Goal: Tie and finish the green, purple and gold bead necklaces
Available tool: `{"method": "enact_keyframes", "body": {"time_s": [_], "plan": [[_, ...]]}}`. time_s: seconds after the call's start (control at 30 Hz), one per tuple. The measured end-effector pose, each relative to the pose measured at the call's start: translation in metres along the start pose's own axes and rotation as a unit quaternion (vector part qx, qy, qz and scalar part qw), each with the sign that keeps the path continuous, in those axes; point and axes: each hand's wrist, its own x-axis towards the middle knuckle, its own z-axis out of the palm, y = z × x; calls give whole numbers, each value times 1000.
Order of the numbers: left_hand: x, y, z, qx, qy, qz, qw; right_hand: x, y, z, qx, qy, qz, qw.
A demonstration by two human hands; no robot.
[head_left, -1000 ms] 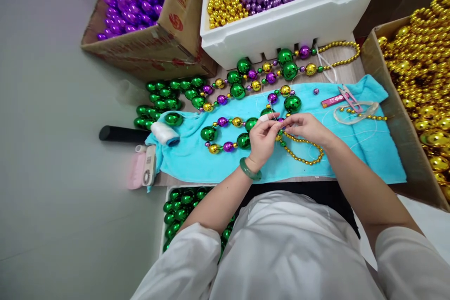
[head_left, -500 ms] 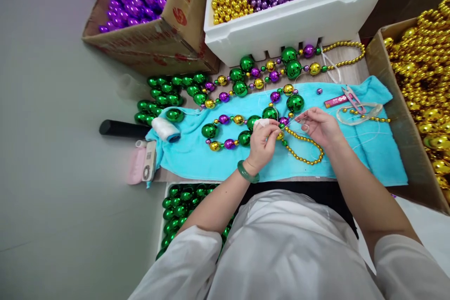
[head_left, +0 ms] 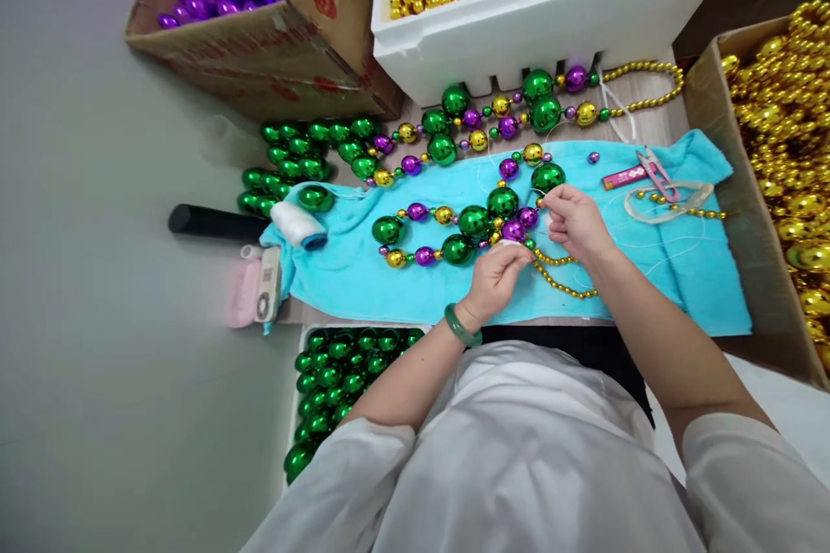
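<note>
A bead necklace (head_left: 475, 222) of green, purple and gold balls lies looped on the blue towel (head_left: 350, 276), with a strand of small gold beads (head_left: 556, 283) at its right end. My left hand (head_left: 496, 278), a green bangle at its wrist, is closed in a pinch on the white thread at the necklace's joint, beside a purple ball (head_left: 514, 230). The exact grip is partly hidden by the fingers. My right hand (head_left: 576, 223) pinches the thread too, up and to the right, close below a large green ball (head_left: 548, 178).
Another bead necklace (head_left: 443, 149) lies behind the towel, before a white foam box (head_left: 551, 26) of small beads. Pink snips (head_left: 658, 174) and a loose purple bead (head_left: 594, 157) are on the right; a thread spool (head_left: 298, 225) is on the left. Cardboard boxes (head_left: 719, 147) flank the table.
My right hand has moved left and slightly up, pulling at the thread. My left hand has shifted down and right, nearer the gold strand. The camera view has also shifted slightly.
</note>
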Motion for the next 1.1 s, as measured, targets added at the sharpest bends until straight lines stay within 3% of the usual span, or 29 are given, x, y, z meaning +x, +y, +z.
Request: {"method": "enact_keyframes", "body": {"time_s": [0.13, 0.23, 0.33, 0.5, 0.57, 0.77, 1.1], "plan": [[4, -9, 5, 59, 16, -15, 998, 6, 1, -1, -33, 64, -34, 997], [6, -7, 7, 28, 34, -38, 998, 5, -2, -4, -92, 39, -46, 994], [9, 4, 10, -80, 50, -75, 993, 3, -3, -5, -141, 14, -52, 989], [14, 14, 18, -289, 57, -135, 946, 4, 3, -1, -155, 16, -42, 987], [16, 12, 20, -270, 51, -118, 954, 6, 6, -1, -152, 22, -49, 987], [19, 1, 26, -71, 56, -95, 991, 15, 11, -5, -189, 99, -79, 974], [15, 3, 27, -40, 32, -81, 995, 3, 11, -11, -222, 102, -130, 961]]}}
